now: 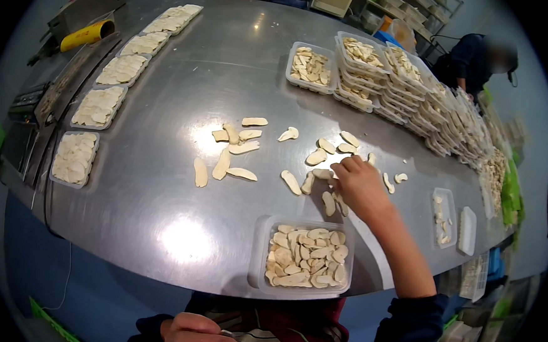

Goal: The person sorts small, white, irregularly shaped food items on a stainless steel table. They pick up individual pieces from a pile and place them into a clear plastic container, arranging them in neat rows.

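Observation:
My right hand (359, 183) is over the steel table, fingers bent down among pale slices that look like mushroom. The hand hides its fingertips, so whether a slice is gripped is unclear. Around it lie loose slices, one a flat slice (316, 156) to its left. Close to my body, a clear plastic tray (263, 252) is heaped with similar slices (306, 253). My left hand (200, 336) is low at the picture's bottom edge, in front of my torso, its fingers curled. Something small and shiny shows by its fingertips, too little to name. A looser group of slices (221, 163) lies left of centre.
Filled trays (74, 159) line the table's left side. Stacked trays of slices (361, 56) fill the back right. Two small white trays (444, 219) are at right, one holding scraps. Beyond the stacks, another person (469, 60) leans over. A yellow cylinder (87, 36) lies at far left.

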{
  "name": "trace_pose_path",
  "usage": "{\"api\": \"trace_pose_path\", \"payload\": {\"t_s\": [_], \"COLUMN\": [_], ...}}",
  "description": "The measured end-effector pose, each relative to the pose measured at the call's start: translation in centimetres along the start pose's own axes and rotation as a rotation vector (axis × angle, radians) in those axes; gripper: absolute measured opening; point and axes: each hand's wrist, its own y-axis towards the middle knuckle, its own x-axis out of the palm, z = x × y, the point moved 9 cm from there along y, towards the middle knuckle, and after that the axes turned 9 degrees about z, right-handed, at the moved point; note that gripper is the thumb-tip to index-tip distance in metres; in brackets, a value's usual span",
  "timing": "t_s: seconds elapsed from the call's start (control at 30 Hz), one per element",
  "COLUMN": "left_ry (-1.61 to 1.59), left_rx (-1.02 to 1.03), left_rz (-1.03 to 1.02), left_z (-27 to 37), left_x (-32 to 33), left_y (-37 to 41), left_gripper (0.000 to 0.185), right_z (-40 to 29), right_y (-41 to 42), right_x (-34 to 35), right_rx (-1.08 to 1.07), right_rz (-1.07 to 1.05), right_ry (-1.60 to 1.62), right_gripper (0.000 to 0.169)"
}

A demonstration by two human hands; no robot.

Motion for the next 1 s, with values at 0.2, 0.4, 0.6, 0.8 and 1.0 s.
{"api": "trace_pose_path", "payload": {"t_s": [0.2,0.4,0.6,0.8,1.0], "left_ry": [0.041,-0.004,0.014,0.032,0.027], "left_rx": [-0.027,-0.051,-0.021,-0.006,0.041], "left_rz": [-0.028,-0.054,0.017,0.075,0.131], "left_z": [-0.4,-0.5,0.4,1.3,2.2], "left_x": [0.5,1.1,0.7,-0.1,-0.9], "left_y": [0.0,0.0,-0.3,-0.8,-1.7], "left_gripper": [0.050,0.050,0.048,0.045,0.040], "right_z": [2.7,1.6,1.7,-7.9,-11.1], "right_y": [0.7,1.7,0.6,0.2,-1.2], "right_x": [-1.4,1.4,0.4,-5.8,-4.3], "right_rx": [0.073,0.056,0.067,-0.141,-0.251], "right_rz": [0.009,-0.185,0.024,0.070,-0.008], "right_ry": [0.297,0.293,0.363,0.459,0.342], "right_gripper": [0.028,0.023,0.016,0.022,0.020]}}
